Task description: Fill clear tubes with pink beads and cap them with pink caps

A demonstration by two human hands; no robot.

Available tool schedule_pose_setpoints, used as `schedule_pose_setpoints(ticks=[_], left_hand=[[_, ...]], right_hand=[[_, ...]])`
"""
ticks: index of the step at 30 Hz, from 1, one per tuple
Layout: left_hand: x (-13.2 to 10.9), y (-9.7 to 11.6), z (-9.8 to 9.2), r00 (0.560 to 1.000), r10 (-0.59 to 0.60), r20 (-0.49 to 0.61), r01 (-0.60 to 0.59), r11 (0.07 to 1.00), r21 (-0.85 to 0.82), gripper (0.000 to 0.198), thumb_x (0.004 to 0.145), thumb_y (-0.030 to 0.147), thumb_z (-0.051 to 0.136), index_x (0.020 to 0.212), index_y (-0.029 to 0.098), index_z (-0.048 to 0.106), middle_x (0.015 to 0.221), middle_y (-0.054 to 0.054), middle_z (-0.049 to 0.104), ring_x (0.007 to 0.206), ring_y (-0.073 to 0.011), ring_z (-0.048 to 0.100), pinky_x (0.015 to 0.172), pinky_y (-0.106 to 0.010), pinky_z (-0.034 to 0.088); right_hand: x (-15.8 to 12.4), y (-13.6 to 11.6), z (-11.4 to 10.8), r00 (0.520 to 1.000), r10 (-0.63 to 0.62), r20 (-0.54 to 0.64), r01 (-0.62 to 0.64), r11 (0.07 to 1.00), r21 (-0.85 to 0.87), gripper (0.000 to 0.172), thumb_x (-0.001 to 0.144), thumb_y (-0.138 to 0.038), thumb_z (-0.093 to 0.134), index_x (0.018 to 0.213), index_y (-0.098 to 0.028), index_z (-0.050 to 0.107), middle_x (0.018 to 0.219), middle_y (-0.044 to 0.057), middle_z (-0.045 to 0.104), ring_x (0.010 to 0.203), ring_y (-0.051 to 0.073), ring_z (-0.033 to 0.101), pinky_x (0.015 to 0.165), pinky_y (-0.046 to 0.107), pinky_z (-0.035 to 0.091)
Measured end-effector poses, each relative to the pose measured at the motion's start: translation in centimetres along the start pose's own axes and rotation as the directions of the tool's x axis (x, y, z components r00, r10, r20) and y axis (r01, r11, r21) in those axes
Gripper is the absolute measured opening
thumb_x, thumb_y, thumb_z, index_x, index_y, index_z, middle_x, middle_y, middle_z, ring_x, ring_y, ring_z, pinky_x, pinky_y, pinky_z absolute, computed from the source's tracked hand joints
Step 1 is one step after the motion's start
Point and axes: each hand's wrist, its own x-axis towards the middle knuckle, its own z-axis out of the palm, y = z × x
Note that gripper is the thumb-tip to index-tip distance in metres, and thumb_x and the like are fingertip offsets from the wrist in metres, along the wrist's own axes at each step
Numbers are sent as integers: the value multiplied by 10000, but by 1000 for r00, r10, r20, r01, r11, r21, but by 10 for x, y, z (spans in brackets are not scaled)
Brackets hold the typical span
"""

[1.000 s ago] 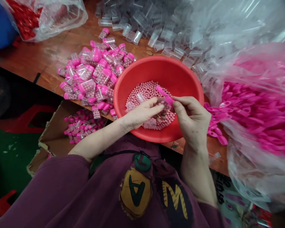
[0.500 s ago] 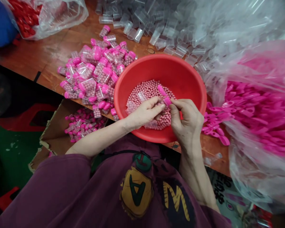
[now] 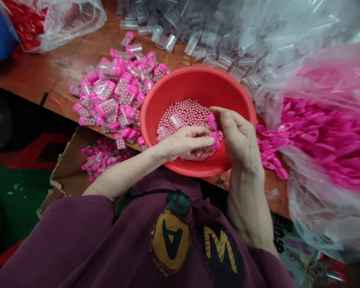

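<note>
My left hand (image 3: 187, 142) is closed round a small container above the red bowl (image 3: 234, 86). Its pink flip cap (image 3: 215, 140) shows past my thumb, with the hinged lid standing up; the container's body is mostly hidden by my fingers. Just to the right, my right hand (image 3: 240, 138) holds nothing that I can see, its forefinger stretched towards the raised lid. Whether that fingertip touches the lid is unclear. Below both hands, pink beads (image 3: 192, 112) cover the bowl's bottom, and a few clear tubes (image 3: 175, 121) lie among them.
Bead-filled containers with pink caps (image 3: 120, 86) are heaped left of the bowl. Clear empty tubes (image 3: 195, 38) spread behind it. Loose pink caps (image 3: 324, 148) spill from a plastic bag at right. Below the table edge, a cardboard box (image 3: 69, 160) holds more filled containers.
My right hand has drawn its thumb away from the pink cap and lifted its forefinger towards the lid. The lid now stands more upright. My left hand keeps its hold.
</note>
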Motion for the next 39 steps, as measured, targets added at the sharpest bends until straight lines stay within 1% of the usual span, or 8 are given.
schedule_pose_setpoints(ticks=[7, 12, 18, 22, 28, 32, 35, 39], left_hand=[[4, 3, -2, 989, -46, -139, 24, 987, -157, 309, 881, 407, 911, 919, 165, 723, 827, 1, 692, 728, -96, 603, 677, -236, 468], [7, 1, -1, 983, -34, -180, -10, 971, -237, 213, 976, 376, 822, 966, 178, 743, 875, -19, 707, 792, -122, 631, 722, -256, 474], [12, 0, 0, 988, 25, -155, -62, 969, -241, 271, 933, 409, 875, 968, 177, 739, 877, -8, 682, 803, -121, 609, 812, -277, 521], [21, -2, 2, 991, 83, -106, -102, 977, -185, 324, 921, 439, 879, 1028, 177, 721, 917, -7, 663, 854, -135, 617, 867, -297, 534], [31, -5, 9, 904, 290, -315, -246, 954, 170, 448, 816, 169, 916, 1172, 198, 647, 1214, -55, 713, 1175, -197, 654, 1110, -330, 505], [29, 1, 8, 981, 103, -166, -108, 994, -18, 134, 1062, 298, 692, 1104, 170, 695, 1043, -48, 739, 920, -157, 676, 981, -337, 558], [28, 6, 6, 998, 14, -61, -24, 985, -169, 276, 1136, 324, 572, 1010, 134, 727, 918, -69, 754, 845, -163, 702, 957, -356, 583], [30, 5, 4, 997, 0, -75, -11, 989, -145, 261, 1109, 351, 649, 1006, 144, 771, 904, -76, 778, 888, -180, 721, 967, -354, 583]], right_hand=[[-13, -6, -6, 986, -162, -41, 158, 984, -76, 335, 1093, -566, 680, 1282, -314, 794, 1226, 75, 821, 1145, 263, 800, 1042, 473, 671], [-42, -3, -1, 939, -331, 95, 340, 850, -401, 845, 956, -566, 860, 1684, -312, 515, 1613, 188, 639, 1490, 421, 633, 1257, 690, 538], [-36, 9, 8, 865, -500, 29, 439, 729, -525, 825, 960, -418, 863, 1683, -293, 487, 1488, 190, 701, 1350, 404, 708, 1138, 646, 627], [-27, 12, 1, 866, -499, 20, 417, 702, -578, 744, 936, -436, 850, 1602, -276, 560, 1417, 187, 727, 1279, 408, 723, 1092, 658, 636], [-18, 23, 2, 862, -503, 53, 434, 681, -590, 805, 945, -392, 760, 1681, -261, 461, 1479, 212, 641, 1319, 425, 668, 1098, 700, 584], [-17, 23, 2, 894, -445, 41, 372, 690, -621, 922, 922, -466, 811, 1722, -303, 380, 1496, 216, 612, 1324, 445, 628, 1110, 713, 533], [-17, 18, 1, 911, -409, 51, 341, 679, -650, 858, 917, -408, 817, 1676, -321, 427, 1449, 201, 641, 1279, 425, 632, 1071, 660, 536], [-16, 15, 2, 912, -407, 46, 326, 654, -682, 807, 872, -406, 801, 1602, -249, 493, 1330, 191, 683, 1165, 394, 654, 980, 614, 561]])
